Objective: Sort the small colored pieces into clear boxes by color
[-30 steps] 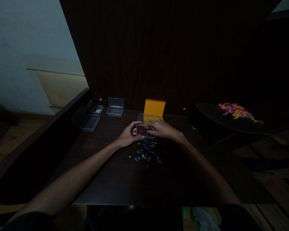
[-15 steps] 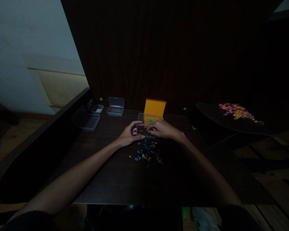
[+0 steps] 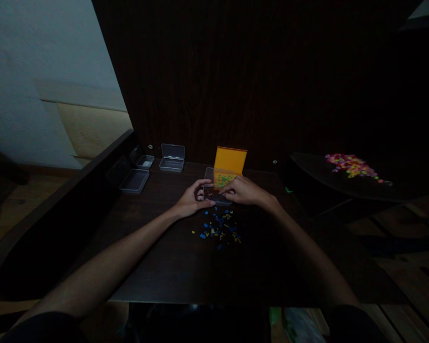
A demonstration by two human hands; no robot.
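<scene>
A clear plastic box [image 3: 219,203] with its lid raised lies on the dark table, a few small dark pieces inside. My left hand [image 3: 194,199] grips its left side, thumb along the front edge and fingers behind. Over the right part of the box, my right hand [image 3: 246,191] dips its bent fingertips inside; whether they pinch a piece is too dark to make out. Just in front lies a scattered pile of small blue and yellow bricks [image 3: 219,227]. Behind the box stands an open yellow case [image 3: 230,158] with small green pieces in it.
Several open clear boxes stand at the back left, among them one box [image 3: 172,165] by the back panel and another box [image 3: 135,181] nearer the side rail [image 3: 103,152]. On a dark surface to the right lies a heap of pink and yellow pieces [image 3: 353,165].
My right hand has shifted slightly right, its fingers still inside the clear box. The left hand keeps its hold on the box, and the brick pile looks the same.
</scene>
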